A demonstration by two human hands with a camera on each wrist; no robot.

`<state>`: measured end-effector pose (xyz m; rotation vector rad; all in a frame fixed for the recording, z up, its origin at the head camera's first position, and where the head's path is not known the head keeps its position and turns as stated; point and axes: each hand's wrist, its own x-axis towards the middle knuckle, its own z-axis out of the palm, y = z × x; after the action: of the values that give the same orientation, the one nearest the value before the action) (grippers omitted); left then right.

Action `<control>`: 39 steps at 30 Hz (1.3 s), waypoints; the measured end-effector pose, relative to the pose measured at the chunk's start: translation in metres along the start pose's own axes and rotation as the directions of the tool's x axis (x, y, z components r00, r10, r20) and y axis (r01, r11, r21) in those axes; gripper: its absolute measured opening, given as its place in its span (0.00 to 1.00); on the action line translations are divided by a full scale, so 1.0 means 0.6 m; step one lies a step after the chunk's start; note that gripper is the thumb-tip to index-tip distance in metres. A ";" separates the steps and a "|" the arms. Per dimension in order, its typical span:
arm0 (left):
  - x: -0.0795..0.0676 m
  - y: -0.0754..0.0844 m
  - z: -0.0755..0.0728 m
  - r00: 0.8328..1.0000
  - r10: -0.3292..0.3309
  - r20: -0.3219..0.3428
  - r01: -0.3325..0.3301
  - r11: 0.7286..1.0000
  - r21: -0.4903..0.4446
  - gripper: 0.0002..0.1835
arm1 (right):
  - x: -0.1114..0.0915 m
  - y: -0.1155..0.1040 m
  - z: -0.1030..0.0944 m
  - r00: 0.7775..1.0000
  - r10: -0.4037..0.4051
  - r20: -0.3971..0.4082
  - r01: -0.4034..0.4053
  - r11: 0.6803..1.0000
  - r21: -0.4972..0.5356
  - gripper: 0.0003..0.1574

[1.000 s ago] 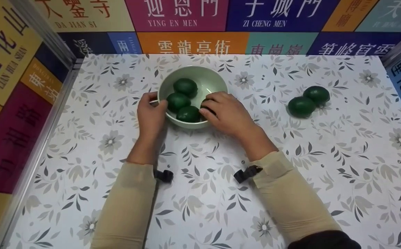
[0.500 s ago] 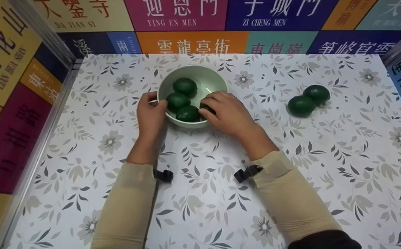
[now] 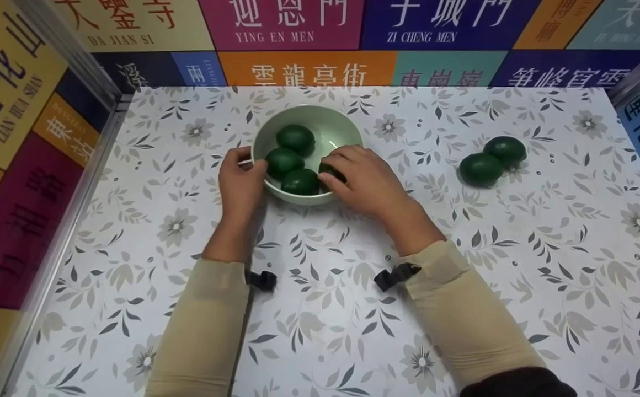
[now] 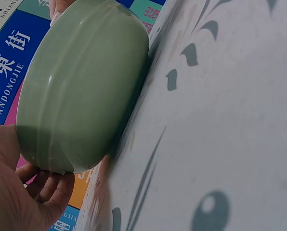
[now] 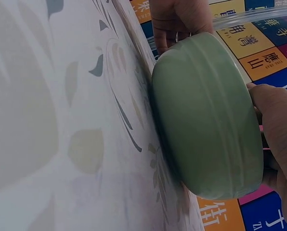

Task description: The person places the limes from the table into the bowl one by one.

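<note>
A pale green bowl (image 3: 331,124) stands on the table, with dark green, glossy oval fruits that look like limes (image 3: 296,138) inside. My left hand (image 3: 241,182) grips the bowl's left side, thumb at the rim and fingers around the outer wall. In the left wrist view the fingers curl under the bowl's side (image 4: 81,91). My right hand (image 3: 364,179) reaches over the right rim, its fingers curled around another lime (image 3: 331,170), mostly hidden by them. In the right wrist view the bowl (image 5: 206,120) hides what that hand holds.
Two more limes (image 3: 481,169) lie touching each other on the table to the right of the bowl. The table has a white cloth (image 3: 320,331) with grey leaves and flowers. Panels with large lettering (image 3: 309,69) stand along the back and sides.
</note>
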<state>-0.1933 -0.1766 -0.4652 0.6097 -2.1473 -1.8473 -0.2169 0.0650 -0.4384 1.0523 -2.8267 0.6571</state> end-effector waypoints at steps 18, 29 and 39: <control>0.000 -0.003 0.002 1.000 -0.007 0.009 0.007 0.999 -0.040 0.17 | -0.015 -0.010 -0.021 1.000 -0.011 -0.022 0.011 1.000 -0.020 0.35; -0.002 0.003 0.000 0.999 -0.039 0.006 0.039 0.999 -0.002 0.17 | -0.032 -0.006 -0.042 0.998 0.051 -0.036 -0.052 0.998 -0.022 0.36; 0.002 -0.002 -0.003 1.000 0.020 0.014 -0.021 0.998 0.055 0.18 | -0.041 0.007 -0.048 0.995 0.053 -0.088 -0.053 0.999 -0.002 0.37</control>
<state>-0.1935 -0.1790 -0.4661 0.5861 -2.2109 -1.7926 -0.2034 0.0947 -0.4189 0.9268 -2.7876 0.6834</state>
